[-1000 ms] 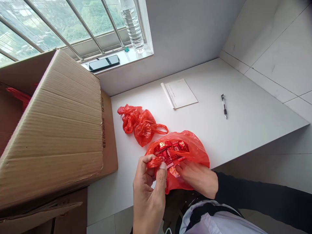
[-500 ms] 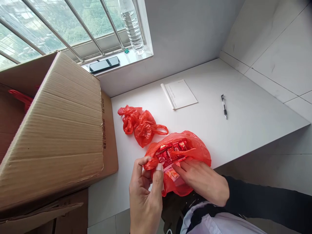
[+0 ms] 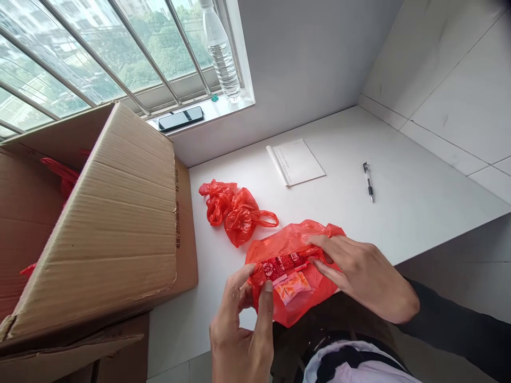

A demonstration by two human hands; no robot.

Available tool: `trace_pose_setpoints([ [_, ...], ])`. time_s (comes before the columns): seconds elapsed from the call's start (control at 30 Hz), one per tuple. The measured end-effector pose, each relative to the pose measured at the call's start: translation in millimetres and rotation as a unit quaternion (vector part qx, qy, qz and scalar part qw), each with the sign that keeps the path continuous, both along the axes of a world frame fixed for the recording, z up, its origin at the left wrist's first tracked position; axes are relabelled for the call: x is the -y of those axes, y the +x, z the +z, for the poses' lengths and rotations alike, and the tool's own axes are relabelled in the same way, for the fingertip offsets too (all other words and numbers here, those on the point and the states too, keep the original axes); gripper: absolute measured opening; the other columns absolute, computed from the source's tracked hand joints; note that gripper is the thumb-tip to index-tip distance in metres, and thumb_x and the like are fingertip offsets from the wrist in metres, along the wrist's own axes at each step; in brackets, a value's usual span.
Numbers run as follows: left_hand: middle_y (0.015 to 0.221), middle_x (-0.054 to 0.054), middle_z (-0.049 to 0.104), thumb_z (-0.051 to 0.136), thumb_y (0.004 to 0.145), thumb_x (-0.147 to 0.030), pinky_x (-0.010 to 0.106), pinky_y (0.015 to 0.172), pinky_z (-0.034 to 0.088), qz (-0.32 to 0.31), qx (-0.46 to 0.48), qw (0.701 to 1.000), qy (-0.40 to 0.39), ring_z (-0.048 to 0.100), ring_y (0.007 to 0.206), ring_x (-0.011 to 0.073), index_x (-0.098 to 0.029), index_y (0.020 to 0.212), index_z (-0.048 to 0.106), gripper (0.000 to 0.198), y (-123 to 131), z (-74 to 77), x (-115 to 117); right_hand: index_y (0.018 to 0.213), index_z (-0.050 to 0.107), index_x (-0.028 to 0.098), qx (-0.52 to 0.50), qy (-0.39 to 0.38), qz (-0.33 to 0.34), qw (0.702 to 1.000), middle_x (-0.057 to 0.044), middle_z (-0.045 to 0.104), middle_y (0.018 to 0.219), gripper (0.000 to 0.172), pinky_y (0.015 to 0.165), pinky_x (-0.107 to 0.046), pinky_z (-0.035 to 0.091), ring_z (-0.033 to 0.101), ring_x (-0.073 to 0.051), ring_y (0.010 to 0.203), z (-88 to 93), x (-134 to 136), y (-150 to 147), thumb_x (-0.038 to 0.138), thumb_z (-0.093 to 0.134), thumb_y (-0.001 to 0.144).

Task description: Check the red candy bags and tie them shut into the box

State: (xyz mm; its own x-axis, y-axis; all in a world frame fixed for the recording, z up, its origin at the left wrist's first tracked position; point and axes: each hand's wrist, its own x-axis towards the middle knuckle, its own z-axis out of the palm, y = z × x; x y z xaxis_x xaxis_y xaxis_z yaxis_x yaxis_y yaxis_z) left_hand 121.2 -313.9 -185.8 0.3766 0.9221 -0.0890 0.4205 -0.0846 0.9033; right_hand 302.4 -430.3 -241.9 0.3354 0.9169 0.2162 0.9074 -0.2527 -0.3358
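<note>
A red plastic bag lies at the near edge of the white table, its mouth showing several small red wrapped packets and an orange one. My left hand pinches the bag's left handle between thumb and fingers. My right hand grips the bag's right handle and upper edge, fingers closed on the plastic. Two tied red bags sit just beyond, touching each other.
A large open cardboard box fills the left side, with red bags inside. A notepad and a pen lie farther back. A phone and a water bottle rest on the windowsill.
My right hand has moved from the bag's near side up to its right handle and taken hold of it. The bag's mouth has been drawn narrower. The view has shifted slightly.
</note>
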Motion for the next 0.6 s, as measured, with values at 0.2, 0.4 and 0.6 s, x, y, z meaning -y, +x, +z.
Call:
trace_pose_setpoints([
  [0.2, 0.099, 0.001, 0.075, 0.076, 0.084, -0.028, 0.022, 0.066, 0.054, 0.034, 0.024, 0.990, 0.135, 0.066, 0.080, 0.0153, -0.029, 0.104, 0.076, 0.020, -7.1, -4.5, 2.9, 0.131, 0.058, 0.021, -0.034, 0.108, -0.008, 0.994, -0.002, 0.073, 0.092, 0.029, 0.069, -0.030, 0.048, 0.067, -0.016, 0.077, 17.2, 8.5, 11.5, 0.017, 0.049, 0.104],
  [0.4, 0.098, 0.006, 0.077, 0.078, 0.081, -0.043, 0.017, 0.045, 0.047, 0.120, -0.002, 0.992, 0.050, 0.072, 0.076, 0.0176, -0.027, 0.120, 0.061, 0.045, 1.3, 9.0, 9.8, 0.123, 0.059, 0.025, -0.097, 0.180, -0.013, 0.979, -0.001, 0.070, 0.095, 0.022, 0.071, -0.028, 0.051, 0.065, -0.015, 0.079, 34.9, 16.8, 15.2, 0.021, 0.053, 0.102],
  [0.6, 0.086, 0.004, 0.075, 0.076, 0.083, -0.048, 0.018, 0.045, 0.044, 0.098, -0.034, 0.994, 0.017, 0.072, 0.075, 0.0192, -0.028, 0.129, 0.059, 0.053, -1.3, 16.2, 7.2, 0.112, 0.061, 0.031, -0.177, 0.186, -0.045, 0.965, 0.003, 0.067, 0.088, 0.013, 0.061, -0.026, 0.051, 0.061, -0.014, 0.068, 46.3, 25.8, 14.1, 0.029, 0.059, 0.099],
])
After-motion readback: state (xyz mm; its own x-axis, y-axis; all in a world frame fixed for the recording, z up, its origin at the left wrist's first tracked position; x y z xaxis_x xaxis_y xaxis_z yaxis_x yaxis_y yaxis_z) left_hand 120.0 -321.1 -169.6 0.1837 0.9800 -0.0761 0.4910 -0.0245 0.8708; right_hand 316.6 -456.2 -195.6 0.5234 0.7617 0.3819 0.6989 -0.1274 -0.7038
